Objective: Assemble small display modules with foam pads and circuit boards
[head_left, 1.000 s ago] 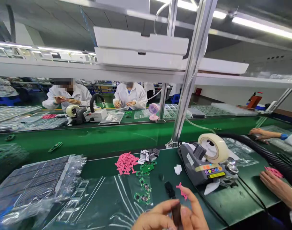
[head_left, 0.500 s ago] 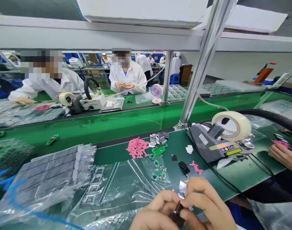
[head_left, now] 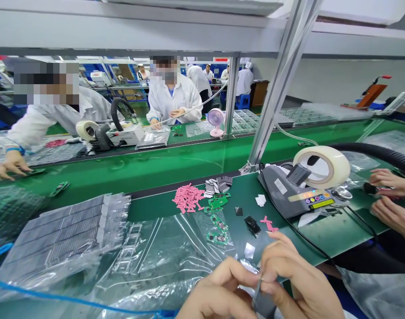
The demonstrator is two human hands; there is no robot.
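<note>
- Green work table point(head_left: 189, 168) is running under everything, and other people are working on its far side.
- Both hands are pinching one small dark part point(head_left: 259, 296) between their fingertips, so it is staying steady.
- Left hand point(head_left: 218, 294) and right hand point(head_left: 298, 283) are closing on it together.
- Just past the fingers, pink bits point(head_left: 188, 198) and small green boards point(head_left: 217, 230) are lying within easy reach.
- Farther right, a tape machine point(head_left: 305, 186) is sitting.

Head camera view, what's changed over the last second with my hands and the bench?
Both hands kept pinching the small dark part at the bottom edge; the left hand and right hand sit fuller in view as the camera tipped down. The person across the belt reached a hand out onto it. The pink pieces and tape machine stayed put.
</note>
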